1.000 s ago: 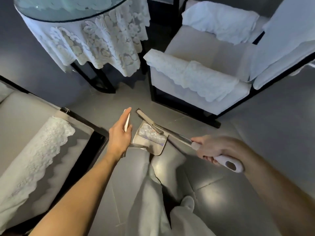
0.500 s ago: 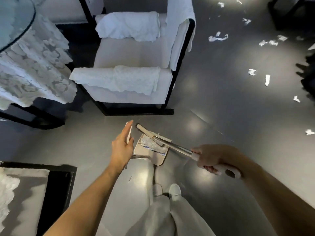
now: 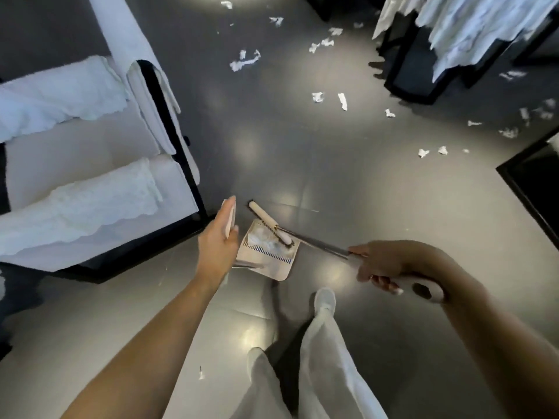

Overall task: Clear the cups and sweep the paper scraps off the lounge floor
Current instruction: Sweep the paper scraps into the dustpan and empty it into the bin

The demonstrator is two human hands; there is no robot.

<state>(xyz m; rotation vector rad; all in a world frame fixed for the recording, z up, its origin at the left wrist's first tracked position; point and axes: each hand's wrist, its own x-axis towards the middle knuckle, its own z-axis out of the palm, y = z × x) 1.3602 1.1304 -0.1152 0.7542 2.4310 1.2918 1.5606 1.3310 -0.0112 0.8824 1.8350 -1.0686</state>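
Head view: the left hand (image 3: 217, 247) holds the upright handle of a beige dustpan (image 3: 273, 267) between thumb and fingers. The pan sits low over the grey floor (image 3: 272, 140), with crumpled white paper in it. The right hand (image 3: 382, 264) is wrapped round the white grip of a long broom (image 3: 317, 245), whose head lies across the pan's far edge. Loose paper scraps (image 3: 244, 62) are strewn well ahead, toward a lace-draped table (image 3: 472, 28). A white-covered armchair (image 3: 90, 179) stands to the left, and a white shoe (image 3: 325, 299) is just behind the pan.
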